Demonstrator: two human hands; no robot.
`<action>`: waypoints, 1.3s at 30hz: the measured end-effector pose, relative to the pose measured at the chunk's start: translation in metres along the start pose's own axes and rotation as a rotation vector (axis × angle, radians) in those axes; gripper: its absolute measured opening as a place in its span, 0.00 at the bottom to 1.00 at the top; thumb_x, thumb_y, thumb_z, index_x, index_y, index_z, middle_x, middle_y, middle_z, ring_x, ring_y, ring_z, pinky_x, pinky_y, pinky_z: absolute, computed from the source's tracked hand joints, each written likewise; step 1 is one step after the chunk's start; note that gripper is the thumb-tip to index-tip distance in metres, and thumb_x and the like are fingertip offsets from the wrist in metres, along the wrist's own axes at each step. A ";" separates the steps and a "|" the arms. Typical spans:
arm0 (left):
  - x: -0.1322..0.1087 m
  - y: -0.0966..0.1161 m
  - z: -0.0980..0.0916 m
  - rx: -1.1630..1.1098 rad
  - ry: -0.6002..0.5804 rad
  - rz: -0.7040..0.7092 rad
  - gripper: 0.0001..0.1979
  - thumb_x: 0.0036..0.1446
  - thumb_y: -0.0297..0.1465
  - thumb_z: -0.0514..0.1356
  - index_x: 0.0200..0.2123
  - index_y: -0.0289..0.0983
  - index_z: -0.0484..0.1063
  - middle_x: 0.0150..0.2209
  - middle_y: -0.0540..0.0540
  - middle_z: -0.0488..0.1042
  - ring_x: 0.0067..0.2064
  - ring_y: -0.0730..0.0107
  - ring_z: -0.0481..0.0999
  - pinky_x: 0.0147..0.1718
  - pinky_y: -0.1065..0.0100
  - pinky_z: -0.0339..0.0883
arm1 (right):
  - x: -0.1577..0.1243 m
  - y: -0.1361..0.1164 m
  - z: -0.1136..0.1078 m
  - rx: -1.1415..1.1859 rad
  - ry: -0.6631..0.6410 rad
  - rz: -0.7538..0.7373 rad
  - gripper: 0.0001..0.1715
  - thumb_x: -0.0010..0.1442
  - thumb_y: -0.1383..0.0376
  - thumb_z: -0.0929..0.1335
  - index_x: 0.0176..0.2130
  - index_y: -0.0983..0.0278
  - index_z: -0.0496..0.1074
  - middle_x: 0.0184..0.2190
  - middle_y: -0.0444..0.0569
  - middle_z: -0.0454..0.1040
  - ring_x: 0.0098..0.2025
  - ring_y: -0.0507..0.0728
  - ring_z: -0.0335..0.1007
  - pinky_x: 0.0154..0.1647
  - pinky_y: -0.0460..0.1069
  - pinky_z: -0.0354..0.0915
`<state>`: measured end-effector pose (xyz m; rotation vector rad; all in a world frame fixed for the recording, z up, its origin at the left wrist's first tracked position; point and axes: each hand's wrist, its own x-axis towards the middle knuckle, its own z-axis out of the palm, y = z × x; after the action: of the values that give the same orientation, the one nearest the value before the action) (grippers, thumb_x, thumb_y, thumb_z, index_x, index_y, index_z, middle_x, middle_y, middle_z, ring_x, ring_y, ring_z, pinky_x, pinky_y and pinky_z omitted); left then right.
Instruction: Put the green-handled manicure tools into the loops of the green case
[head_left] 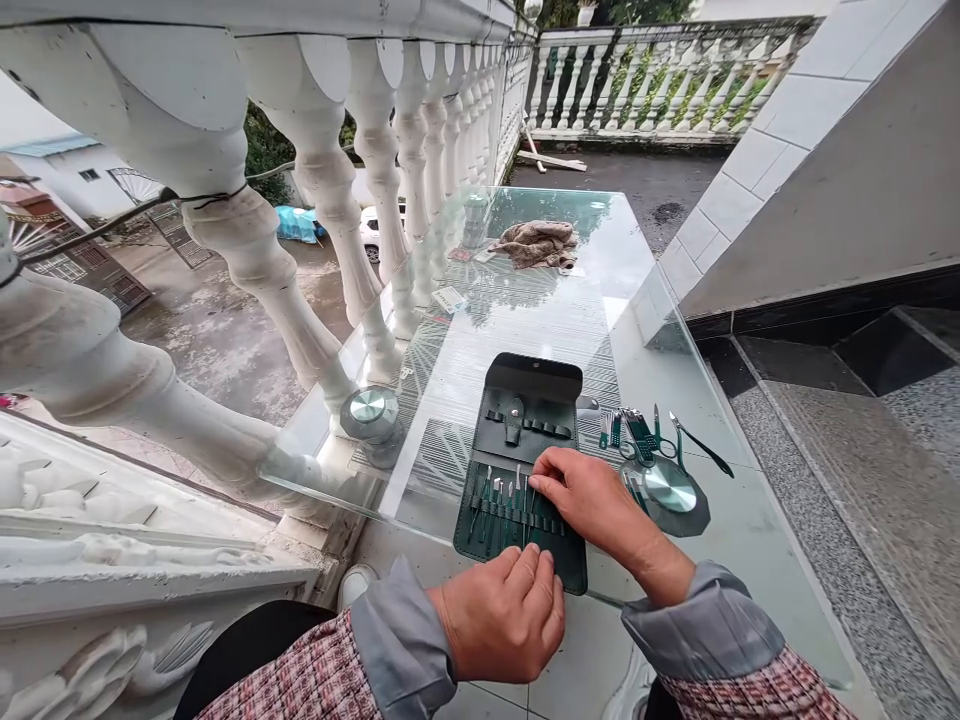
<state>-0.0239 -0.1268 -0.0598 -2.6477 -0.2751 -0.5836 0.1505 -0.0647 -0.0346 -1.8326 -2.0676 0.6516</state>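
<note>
A black tool case [531,420] lies unfolded on the glass table [540,300], with several small green-handled tools slotted in its lower half. My left hand [504,612] rests on the case's near edge, fingers curled down against it. My right hand [592,497] sits on the case's right side, fingertips pinched at a tool in the row. More loose green-handled tools [645,432], scissors and clippers among them, lie on the glass just right of the case.
A white balustrade [315,180] runs along the table's left side. A crumpled brown cloth [540,243] lies at the far end. Round metal table fittings [370,408] sit at the near corners. A tiled wall and step rise on the right.
</note>
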 end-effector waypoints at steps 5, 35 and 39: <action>-0.001 0.001 0.001 0.010 -0.019 0.006 0.14 0.58 0.28 0.52 0.42 0.26 0.71 0.43 0.30 0.74 0.43 0.56 0.76 0.38 0.60 0.72 | 0.001 -0.003 -0.003 0.025 -0.032 0.036 0.10 0.58 0.63 0.61 0.27 0.61 0.68 0.26 0.43 0.72 0.29 0.52 0.64 0.29 0.47 0.53; 0.002 -0.005 -0.005 -0.030 -0.002 0.020 0.14 0.59 0.27 0.51 0.42 0.27 0.73 0.43 0.34 0.74 0.45 0.56 0.75 0.40 0.60 0.70 | 0.006 -0.006 0.004 0.201 0.070 0.176 0.04 0.46 0.67 0.63 0.25 0.61 0.67 0.21 0.41 0.71 0.25 0.51 0.64 0.26 0.46 0.55; 0.001 -0.005 -0.005 -0.041 -0.023 0.020 0.14 0.59 0.27 0.52 0.42 0.26 0.72 0.44 0.33 0.74 0.44 0.57 0.75 0.39 0.60 0.70 | 0.007 0.002 0.002 0.260 0.128 0.218 0.03 0.45 0.65 0.64 0.24 0.61 0.67 0.20 0.41 0.69 0.24 0.51 0.64 0.26 0.46 0.56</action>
<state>-0.0256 -0.1247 -0.0535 -2.6946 -0.2456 -0.5587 0.1499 -0.0579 -0.0375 -1.9058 -1.6327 0.7944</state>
